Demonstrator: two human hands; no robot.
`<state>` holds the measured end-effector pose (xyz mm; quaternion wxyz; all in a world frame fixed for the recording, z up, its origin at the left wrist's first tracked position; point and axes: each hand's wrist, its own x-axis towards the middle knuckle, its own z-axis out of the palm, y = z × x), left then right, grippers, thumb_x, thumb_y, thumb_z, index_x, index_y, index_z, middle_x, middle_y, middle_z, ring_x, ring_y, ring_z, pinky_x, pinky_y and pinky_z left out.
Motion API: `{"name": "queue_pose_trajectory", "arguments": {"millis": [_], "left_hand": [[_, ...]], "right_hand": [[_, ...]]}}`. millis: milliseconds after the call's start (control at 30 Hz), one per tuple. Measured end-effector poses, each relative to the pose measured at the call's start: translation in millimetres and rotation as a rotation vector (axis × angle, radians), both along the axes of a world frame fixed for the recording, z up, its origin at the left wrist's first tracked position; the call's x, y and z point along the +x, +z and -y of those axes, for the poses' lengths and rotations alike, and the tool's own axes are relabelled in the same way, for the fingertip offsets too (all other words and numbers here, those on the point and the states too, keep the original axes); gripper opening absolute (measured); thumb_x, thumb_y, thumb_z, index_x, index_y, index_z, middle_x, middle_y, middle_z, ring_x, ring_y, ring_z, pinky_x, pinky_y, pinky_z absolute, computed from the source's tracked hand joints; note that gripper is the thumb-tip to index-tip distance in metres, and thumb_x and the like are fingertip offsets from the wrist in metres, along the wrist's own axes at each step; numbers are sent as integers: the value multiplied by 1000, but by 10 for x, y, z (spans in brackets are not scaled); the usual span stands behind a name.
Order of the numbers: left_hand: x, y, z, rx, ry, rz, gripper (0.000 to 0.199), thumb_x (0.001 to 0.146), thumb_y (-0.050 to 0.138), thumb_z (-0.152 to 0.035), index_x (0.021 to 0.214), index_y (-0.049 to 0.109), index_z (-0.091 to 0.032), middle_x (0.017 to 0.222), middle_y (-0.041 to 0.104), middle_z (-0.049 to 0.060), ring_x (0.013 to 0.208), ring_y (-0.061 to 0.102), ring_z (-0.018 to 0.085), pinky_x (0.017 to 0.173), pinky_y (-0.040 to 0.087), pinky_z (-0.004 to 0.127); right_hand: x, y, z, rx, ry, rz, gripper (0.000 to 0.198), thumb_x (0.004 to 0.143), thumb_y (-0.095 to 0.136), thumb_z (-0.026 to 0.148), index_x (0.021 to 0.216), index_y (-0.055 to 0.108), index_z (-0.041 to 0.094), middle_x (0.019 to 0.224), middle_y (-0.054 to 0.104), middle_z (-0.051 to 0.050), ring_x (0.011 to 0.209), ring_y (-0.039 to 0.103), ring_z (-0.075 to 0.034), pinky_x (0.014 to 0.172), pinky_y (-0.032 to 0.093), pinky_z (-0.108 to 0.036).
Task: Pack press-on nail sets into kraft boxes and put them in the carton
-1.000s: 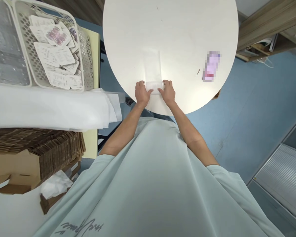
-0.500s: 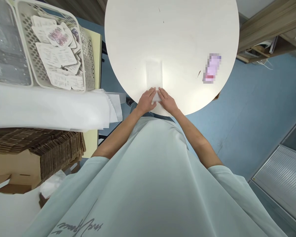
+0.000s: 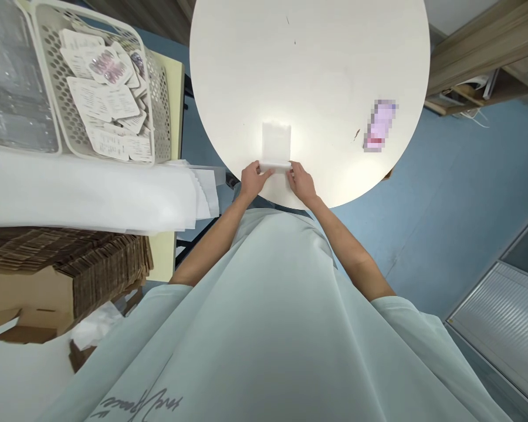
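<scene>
A white, slightly see-through foam sheet (image 3: pixel 276 140) lies on the round white table (image 3: pixel 317 76) close to its front edge. Its near end is turned over into a small roll or fold. My left hand (image 3: pixel 252 179) pinches the left end of that fold between thumb and fingers. At the right end, my right hand (image 3: pixel 303 183) grips the fold in the same way. Whether anything is wrapped inside the fold cannot be seen.
A pixelated pinkish item (image 3: pixel 379 126) lies at the table's right. To the left, a perforated basket (image 3: pixel 161 105) holds several white cards, beside a stack of white sheets (image 3: pixel 92 190) and flattened cardboard boxes (image 3: pixel 101 281). Wooden shelving (image 3: pixel 475 53) stands at the right.
My hands were lying on the near end of the flat sheet; they have moved apart to its two sides. The near end is now folded over and the sheet looks shorter.
</scene>
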<state>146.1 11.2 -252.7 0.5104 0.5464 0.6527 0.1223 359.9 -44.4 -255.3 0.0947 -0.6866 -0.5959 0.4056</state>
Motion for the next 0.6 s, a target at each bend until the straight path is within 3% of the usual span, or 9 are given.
{"name": "queue_pose_trajectory", "arguments": {"millis": [100,233,333,400,500,600], "left_hand": [[52,-73,-162,-9,-1,-121,36,97,86,-39,78,58,-25,83,72,6,92,72,29,92,61,43],[121,-168,-242,24,-29,-192,39,98,83,-43,78,55,-26,81,67,7,94,72,33,95,61,50],[163,-191,-250,104,-13,-213,25,97,83,-46,103,71,-25,110,78,15,118,73,42,108,60,58],[194,-178,-281,194,-62,-205,42,99,78,-48,133,72,-24,144,74,21,145,65,46,122,54,62],[225,-138,-384,252,-315,-113,62,107,62,-43,163,60,-18,176,57,22,172,44,42,142,36,61],[193,-103,-488,215,-566,-74,71,106,52,-31,174,52,-11,185,48,22,177,38,36,150,23,57]], "right_hand": [[2,-80,-189,1,-74,12,36,122,46,40,143,69,21,146,74,-17,113,79,-29,105,67,-48],[22,-116,-353,-67,-131,13,26,116,56,30,133,72,21,131,79,-14,111,78,-30,109,66,-52],[14,-80,-431,-87,-134,30,39,114,58,30,151,65,20,140,78,-16,121,78,-33,111,67,-56],[-13,-54,-479,-13,-76,70,51,114,53,29,165,57,20,163,68,-19,145,70,-35,119,65,-59],[-62,-38,-539,84,108,80,63,115,37,20,177,47,20,187,47,-15,176,42,-31,140,47,-60],[-67,-36,-550,72,241,40,71,112,35,19,183,38,18,191,42,-13,182,31,-28,148,34,-60]]}}
